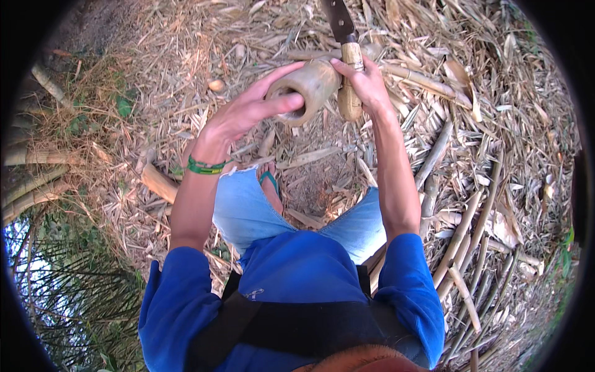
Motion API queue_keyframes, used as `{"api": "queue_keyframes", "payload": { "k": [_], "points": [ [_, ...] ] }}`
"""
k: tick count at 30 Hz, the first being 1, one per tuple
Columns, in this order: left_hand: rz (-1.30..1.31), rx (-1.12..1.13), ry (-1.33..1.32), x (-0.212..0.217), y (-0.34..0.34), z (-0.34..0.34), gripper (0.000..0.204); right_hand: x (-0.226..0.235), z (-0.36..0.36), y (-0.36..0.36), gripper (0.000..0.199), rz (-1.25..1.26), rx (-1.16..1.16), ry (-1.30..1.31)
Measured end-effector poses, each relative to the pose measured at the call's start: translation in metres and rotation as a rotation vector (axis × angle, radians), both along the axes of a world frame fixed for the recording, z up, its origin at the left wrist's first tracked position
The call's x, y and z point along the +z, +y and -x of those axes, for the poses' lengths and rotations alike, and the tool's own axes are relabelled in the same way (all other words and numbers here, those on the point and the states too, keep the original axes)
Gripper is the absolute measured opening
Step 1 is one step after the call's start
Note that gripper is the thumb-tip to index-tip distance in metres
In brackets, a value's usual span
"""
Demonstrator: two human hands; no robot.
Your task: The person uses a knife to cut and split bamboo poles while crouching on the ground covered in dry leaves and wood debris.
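**A short wooden tube (319, 82) held up in two hands**

The tube is up in the air over the dry leaves (167, 74), in front of the person's knees. The left hand (246, 115) is curled around it, with the thumb poking into the hole at the near end. The right hand (370, 87) is wrapped around the wooden handle of a tool (351, 106), and its thumb reaches to the far end of the tube. I cannot tell if that thumb presses on it. The tool's dark blade (339, 22) points away and is not on the tube.

The tube is already a short piece by itself, so I think cutting it off is done. Its near end is round and hollow. The far end faces away, so I can't tell if work is left there. Long sticks (460, 239) lie to the right.
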State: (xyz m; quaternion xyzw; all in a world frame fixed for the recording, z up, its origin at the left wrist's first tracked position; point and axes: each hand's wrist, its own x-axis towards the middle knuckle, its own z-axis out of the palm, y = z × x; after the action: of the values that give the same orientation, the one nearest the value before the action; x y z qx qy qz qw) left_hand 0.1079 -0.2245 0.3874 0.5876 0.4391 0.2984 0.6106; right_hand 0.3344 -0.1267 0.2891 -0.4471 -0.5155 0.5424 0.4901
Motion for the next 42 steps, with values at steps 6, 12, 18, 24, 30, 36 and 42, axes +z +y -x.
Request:
{"api": "queue_keyframes", "payload": {
  "k": [6,12,18,24,30,36,42],
  "points": [
    [-0.237,-0.038,-0.061,0.076,0.046,-0.045,0.042,0.100,-0.032,0.024,0.044,-0.167,-0.072,0.157],
    [-0.400,-0.048,0.017,0.175,0.067,-0.065,0.051,0.184,-0.055,0.014,0.031,-0.197,0.001,0.337],
    [-0.364,-0.018,0.162,0.153,0.107,-0.057,0.064,0.171,-0.044,0.033,0.027,-0.240,-0.159,0.328],
    [-0.753,0.019,-0.008,0.116,0.111,-0.057,0.074,0.183,-0.066,-0.017,0.026,-0.278,-0.102,0.056],
    [-0.911,0.162,-0.316,0.087,0.119,-0.077,0.082,0.252,-0.091,-0.127,0.031,-0.140,-0.046,0.059],
    [-1.008,0.292,-0.282,0.077,0.108,-0.093,0.082,0.261,-0.102,-0.171,0.036,0.019,0.037,-0.016],
    [-0.987,0.313,-0.317,0.072,0.111,-0.103,0.080,0.264,-0.095,-0.184,0.038,0.055,0.070,-0.045]
  ]
}}
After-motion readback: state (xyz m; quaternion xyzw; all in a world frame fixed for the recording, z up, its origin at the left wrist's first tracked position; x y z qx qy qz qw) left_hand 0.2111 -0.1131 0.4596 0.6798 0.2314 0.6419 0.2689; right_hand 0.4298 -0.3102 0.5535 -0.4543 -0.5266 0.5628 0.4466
